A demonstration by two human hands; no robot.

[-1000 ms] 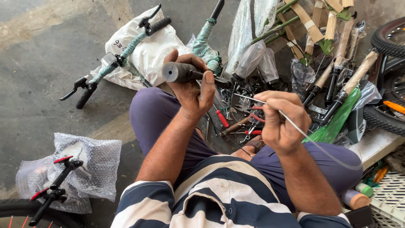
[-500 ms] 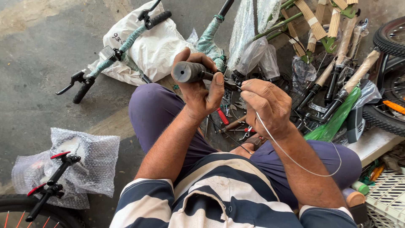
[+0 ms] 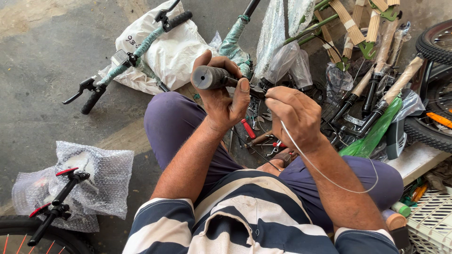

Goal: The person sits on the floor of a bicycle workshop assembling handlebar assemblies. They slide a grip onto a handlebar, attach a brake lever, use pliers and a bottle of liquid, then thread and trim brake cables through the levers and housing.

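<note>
Left grip: left hand (image 3: 221,101) closed around handlebar (image 3: 214,77).
Right grip: right hand (image 3: 294,115) pinching cable (image 3: 325,174) beside it.
Room: bare floor (image 3: 42,56) far left; bike parts (image 3: 367,89) crowd right.

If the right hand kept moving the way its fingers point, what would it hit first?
The right hand, pinching a thin cable, points left toward the left hand. It would likely meet the inner end of the black grip held there, or that hand's thumb; depth is unclear.
</note>
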